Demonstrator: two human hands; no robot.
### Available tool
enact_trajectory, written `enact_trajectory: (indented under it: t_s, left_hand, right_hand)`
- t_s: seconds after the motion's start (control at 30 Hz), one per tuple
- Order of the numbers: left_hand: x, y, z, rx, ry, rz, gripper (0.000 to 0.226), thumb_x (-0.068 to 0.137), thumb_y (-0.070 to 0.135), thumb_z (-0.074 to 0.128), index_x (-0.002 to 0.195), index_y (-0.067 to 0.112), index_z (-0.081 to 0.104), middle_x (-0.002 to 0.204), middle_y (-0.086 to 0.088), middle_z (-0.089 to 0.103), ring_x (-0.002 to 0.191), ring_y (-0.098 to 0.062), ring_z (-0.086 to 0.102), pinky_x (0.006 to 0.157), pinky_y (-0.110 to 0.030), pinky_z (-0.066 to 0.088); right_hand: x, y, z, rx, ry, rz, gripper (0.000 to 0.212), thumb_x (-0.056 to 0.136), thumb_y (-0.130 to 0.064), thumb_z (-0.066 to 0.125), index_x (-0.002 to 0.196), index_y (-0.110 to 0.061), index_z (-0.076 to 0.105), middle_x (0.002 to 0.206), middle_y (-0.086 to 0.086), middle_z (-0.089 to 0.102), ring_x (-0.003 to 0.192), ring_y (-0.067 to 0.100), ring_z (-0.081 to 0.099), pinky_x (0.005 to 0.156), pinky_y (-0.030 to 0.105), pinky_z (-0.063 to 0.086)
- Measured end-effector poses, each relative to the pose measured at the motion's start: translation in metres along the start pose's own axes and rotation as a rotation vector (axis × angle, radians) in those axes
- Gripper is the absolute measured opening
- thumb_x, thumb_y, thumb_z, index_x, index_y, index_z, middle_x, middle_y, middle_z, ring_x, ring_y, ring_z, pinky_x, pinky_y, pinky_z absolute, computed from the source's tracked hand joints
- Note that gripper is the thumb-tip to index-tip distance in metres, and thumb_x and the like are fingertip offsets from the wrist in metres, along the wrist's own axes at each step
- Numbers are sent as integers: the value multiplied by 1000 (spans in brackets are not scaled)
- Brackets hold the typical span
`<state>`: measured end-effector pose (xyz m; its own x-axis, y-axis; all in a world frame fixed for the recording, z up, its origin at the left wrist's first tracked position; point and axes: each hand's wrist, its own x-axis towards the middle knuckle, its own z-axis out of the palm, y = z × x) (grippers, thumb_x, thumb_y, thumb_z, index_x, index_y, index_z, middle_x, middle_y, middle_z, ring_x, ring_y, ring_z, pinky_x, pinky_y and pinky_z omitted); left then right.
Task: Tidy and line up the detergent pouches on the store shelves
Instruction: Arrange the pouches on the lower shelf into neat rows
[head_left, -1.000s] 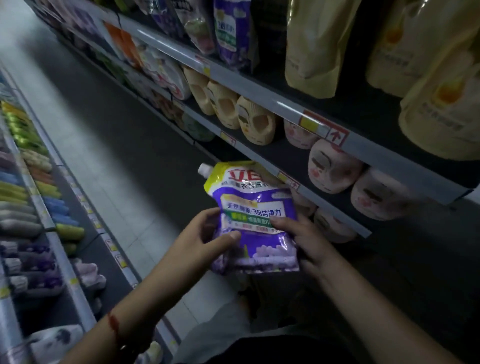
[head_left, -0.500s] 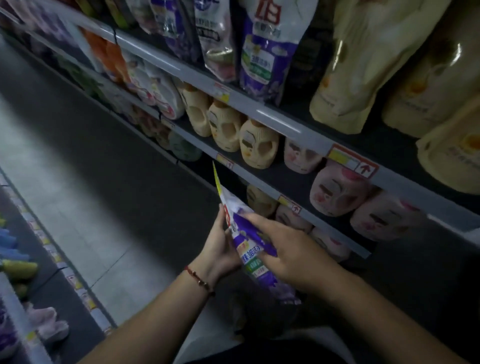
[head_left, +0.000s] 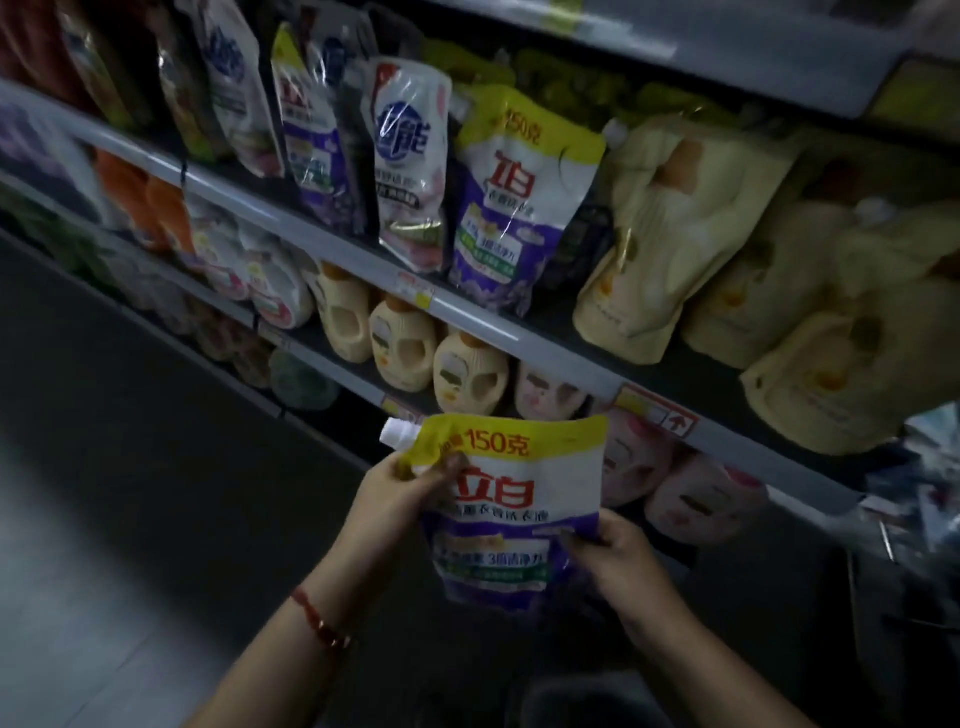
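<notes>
I hold a purple, white and yellow detergent pouch (head_left: 506, 512) upright in front of the shelves, its label facing me and its white spout at the top left. My left hand (head_left: 402, 493) pinches its upper left corner below the spout. My right hand (head_left: 615, 564) grips its right edge lower down. On the shelf above stands a matching purple and yellow pouch (head_left: 511, 202), leaning, with a white and pink pouch (head_left: 410, 166) to its left. Several cream pouches (head_left: 670, 234) slump to the right.
The grey shelf edge (head_left: 483, 317) with price tags runs diagonally above the held pouch. Cream jugs (head_left: 402, 348) and pink jugs (head_left: 636, 462) fill the shelf below. More pouches (head_left: 228, 83) stand at the upper left. Dark aisle floor (head_left: 130, 493) lies to the left.
The pouch has turned from edge-on to label facing me and risen toward the shelf. My left hand moved up to its top corner. The view has tilted upward.
</notes>
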<state>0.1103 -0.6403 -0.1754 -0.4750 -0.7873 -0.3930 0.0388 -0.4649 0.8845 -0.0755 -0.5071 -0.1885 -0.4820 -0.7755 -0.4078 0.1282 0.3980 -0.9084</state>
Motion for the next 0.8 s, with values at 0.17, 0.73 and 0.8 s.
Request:
enact_trajectory:
  t_s: [0.17,0.73,0.8]
  left_hand:
    - [-3,21,24,30,42,42,31,84,27,74,107,6,69,97,-10,77,90,-26,75,83,-44,57]
    - [6,51,58,91,83,119,36,85,36,72,110,11,69,97,-9,77,89,-27,75,81,-54,58]
    - [5,53,57,73,106,126,32,85,33,72,107,10,69,94,-11,77,86,-28,75,75,-50,59]
  right_hand:
    - [2,-12,-2,-47,104,15,9,93,-16,63,96,-18,71,91,-3,77,85,13,73,71,27,57]
    - [71,-130,-71,279,363,-53,15,96,-19,59,108,-15,65,86,6,66,70,16,61,60,26,51]
    - [98,-145,-81,362,406,-73,22,92,-22,63,114,-19,63,95,4,67,77,15,61,74,29,55]
